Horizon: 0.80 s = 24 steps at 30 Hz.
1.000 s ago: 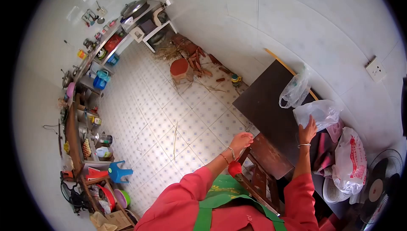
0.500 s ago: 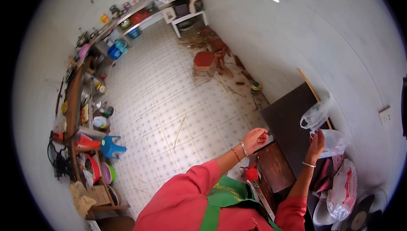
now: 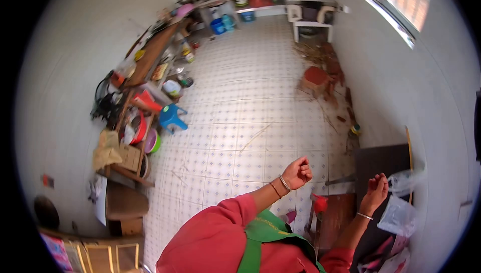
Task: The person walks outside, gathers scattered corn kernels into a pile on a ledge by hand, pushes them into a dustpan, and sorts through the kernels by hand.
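Just to the right of the right hand (image 3: 375, 195), the clear plastic bag (image 3: 398, 218) is laid on the dark tabletop (image 3: 382, 160). A second clear bag (image 3: 401, 183) is positioned just beyond the right fingertips, toward the wall. The right hand is held over the tabletop with the fingers half curled and raised, a narrow gap being left between the wrist and the nearer bag. Whether anything is pinched between these fingers cannot be told. The right forearm is extended forward from the red sleeve (image 3: 336, 260), and a silver bangle (image 3: 365, 216) is worn at the wrist.

The left hand (image 3: 298, 173) is loosely closed, the fingers being folded toward the palm; it is suspended over the tiled floor (image 3: 250, 138), well apart from both bags. The left forearm is angled forward and to the right, and a bangle (image 3: 285, 183) and a reddish bracelet (image 3: 275, 190) are worn at the wrist.

Between the two hands, and nearer to the body, a brown wooden panel (image 3: 338, 218) is located, with a red object (image 3: 319, 204) at its left edge. Farther out, to the left of the left hand, a blue stool (image 3: 173, 118) is stood beside the shelving.
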Each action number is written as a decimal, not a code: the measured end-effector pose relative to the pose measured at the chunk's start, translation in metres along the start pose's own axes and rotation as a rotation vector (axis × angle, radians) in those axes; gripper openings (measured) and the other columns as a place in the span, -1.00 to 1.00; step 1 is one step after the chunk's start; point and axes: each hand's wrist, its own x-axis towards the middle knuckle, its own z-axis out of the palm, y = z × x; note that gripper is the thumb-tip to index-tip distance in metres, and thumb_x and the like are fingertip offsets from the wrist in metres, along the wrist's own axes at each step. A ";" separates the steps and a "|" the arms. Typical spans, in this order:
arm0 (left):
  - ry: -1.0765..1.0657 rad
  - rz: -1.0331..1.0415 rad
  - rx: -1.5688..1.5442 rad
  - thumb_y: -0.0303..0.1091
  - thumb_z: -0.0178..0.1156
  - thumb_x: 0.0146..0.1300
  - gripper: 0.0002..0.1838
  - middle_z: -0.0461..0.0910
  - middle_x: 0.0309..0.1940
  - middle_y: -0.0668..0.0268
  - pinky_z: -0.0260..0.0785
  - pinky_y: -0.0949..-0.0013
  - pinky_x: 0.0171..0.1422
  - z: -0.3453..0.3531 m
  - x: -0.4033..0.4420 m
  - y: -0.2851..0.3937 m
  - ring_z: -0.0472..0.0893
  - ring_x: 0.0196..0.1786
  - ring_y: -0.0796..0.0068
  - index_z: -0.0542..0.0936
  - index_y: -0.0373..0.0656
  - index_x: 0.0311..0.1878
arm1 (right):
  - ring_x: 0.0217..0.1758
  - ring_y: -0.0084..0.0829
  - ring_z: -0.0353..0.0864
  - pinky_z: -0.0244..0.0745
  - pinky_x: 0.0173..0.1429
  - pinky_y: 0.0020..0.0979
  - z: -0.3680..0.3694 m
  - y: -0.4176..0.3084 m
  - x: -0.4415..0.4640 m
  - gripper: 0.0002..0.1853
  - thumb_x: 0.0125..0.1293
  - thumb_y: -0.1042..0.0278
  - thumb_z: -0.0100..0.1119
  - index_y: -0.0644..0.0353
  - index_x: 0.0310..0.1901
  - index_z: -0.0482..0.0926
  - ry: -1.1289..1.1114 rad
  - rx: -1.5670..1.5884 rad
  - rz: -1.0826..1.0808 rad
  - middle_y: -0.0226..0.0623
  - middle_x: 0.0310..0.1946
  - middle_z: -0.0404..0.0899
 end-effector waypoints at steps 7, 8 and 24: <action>-0.169 0.257 -0.183 -0.18 -0.02 0.38 -0.70 0.17 -0.75 0.52 0.20 0.51 -0.41 0.002 -0.091 0.093 0.20 -0.64 0.63 0.41 -0.07 -0.49 | -0.49 -0.63 0.30 0.30 -0.32 -0.51 0.149 0.010 -0.051 -0.78 0.42 0.22 -0.06 0.19 -0.26 0.48 -0.341 0.158 0.095 -0.47 -0.53 0.38; -0.177 0.300 -0.196 -0.18 -0.01 0.37 -0.70 0.19 -0.75 0.51 0.20 0.51 -0.41 -0.003 -0.107 0.110 0.20 -0.64 0.63 0.41 -0.07 -0.49 | -0.49 -0.63 0.29 0.29 -0.31 -0.51 0.170 0.019 -0.059 -0.77 0.43 0.20 -0.08 0.17 -0.27 0.46 -0.411 0.188 0.119 -0.49 -0.53 0.36; -0.184 1.320 -0.592 -0.20 -0.04 0.38 -0.73 0.31 -0.66 0.48 0.27 0.48 -0.30 -0.249 -0.477 0.352 0.30 -0.52 0.58 0.43 -0.08 -0.44 | -0.57 -0.64 0.09 0.13 -0.42 -0.54 0.544 0.315 -0.438 -0.75 0.41 0.21 -0.05 0.09 -0.43 0.34 -0.997 0.067 0.964 -0.56 -0.62 0.14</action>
